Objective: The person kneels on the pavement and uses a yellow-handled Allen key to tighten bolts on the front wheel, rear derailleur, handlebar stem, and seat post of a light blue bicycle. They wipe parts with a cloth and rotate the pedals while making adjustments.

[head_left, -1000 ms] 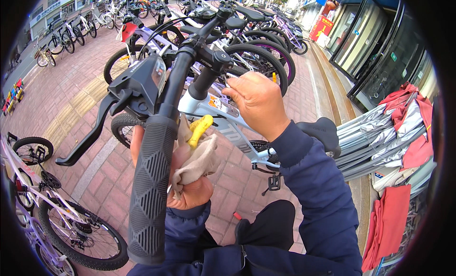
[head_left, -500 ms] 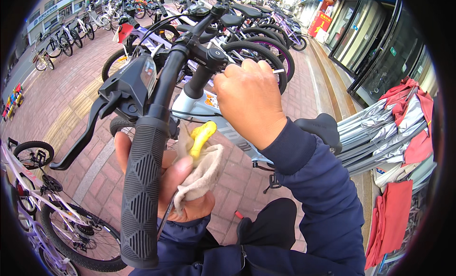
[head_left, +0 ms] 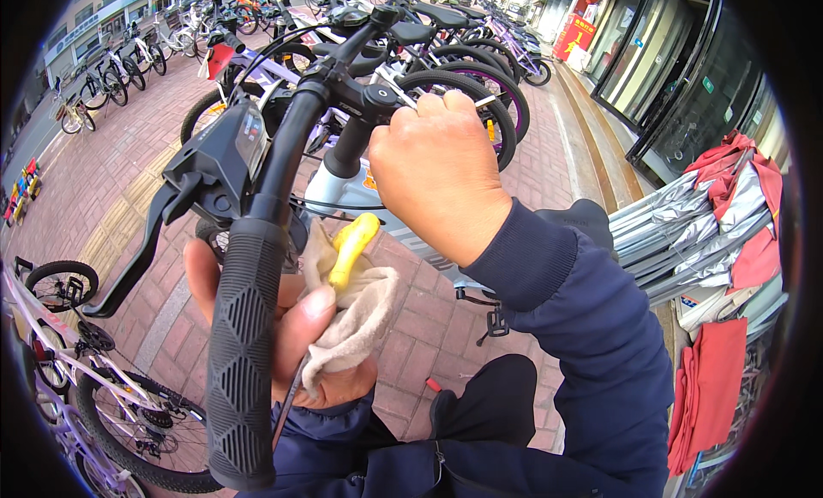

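My left hand (head_left: 300, 327) is curled behind the black ribbed handlebar grip (head_left: 244, 352) of a pale bicycle. Its thumb presses a crumpled beige cloth (head_left: 351, 339) and a bright yellow knobbed handle (head_left: 351, 249). A thin dark shaft shows below the thumb, roughly in line with the handle. My right hand (head_left: 441, 164) is closed in a fist beside the handlebar stem (head_left: 370, 102). A thin silver rod (head_left: 403, 93) pokes out by its knuckles; the rest of the rod is hidden in the fist. The brake lever (head_left: 141, 249) juts out left of the grip.
Rows of parked bicycles (head_left: 467, 78) fill the far side. More bicycles stand at lower left (head_left: 141, 421). Folded red and silver canopies on poles (head_left: 703, 232) lie right, by shop steps (head_left: 600, 147). A small red object (head_left: 433, 384) lies on the brick paving near my foot.
My right fist has shifted slightly left and up by the stem, and more of the silver rod shows. The handlebar and my left hand appear slightly further left; the cloth and yellow handle remain held.
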Demonstrator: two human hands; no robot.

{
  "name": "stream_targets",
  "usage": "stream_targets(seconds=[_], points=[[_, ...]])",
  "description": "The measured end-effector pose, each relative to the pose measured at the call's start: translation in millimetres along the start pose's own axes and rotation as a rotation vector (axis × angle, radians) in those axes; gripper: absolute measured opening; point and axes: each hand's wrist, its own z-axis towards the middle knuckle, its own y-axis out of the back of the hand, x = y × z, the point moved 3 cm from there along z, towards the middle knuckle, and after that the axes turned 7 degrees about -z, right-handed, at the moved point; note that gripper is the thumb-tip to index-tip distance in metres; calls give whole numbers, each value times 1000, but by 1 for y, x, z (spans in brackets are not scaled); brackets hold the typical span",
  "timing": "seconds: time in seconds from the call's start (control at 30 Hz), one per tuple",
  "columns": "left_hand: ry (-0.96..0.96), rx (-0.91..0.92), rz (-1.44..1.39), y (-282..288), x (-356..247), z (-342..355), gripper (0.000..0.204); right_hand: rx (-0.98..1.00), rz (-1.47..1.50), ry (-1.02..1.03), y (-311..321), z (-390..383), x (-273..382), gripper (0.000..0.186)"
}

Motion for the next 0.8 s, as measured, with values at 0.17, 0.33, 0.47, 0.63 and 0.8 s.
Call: stream_targets(seconds=[0.17, 0.33, 0.47, 0.63, 0.8], points=[[-163, 49, 54, -7, 3, 4, 77, 110, 2, 45, 3, 5, -2, 10], [-240, 77, 158, -2, 6, 8, 78, 175, 76, 43, 1, 9, -5, 13], [-257, 90, 206, -9, -1, 10, 79, 103, 159, 79, -6, 5, -11, 12], [-133, -11, 106, -14, -7, 5, 81, -66, 148, 68, -14, -2, -10, 9], [-165, -35, 125, -2, -5, 9, 82, -135, 185, 12, -17, -6, -7, 9]])
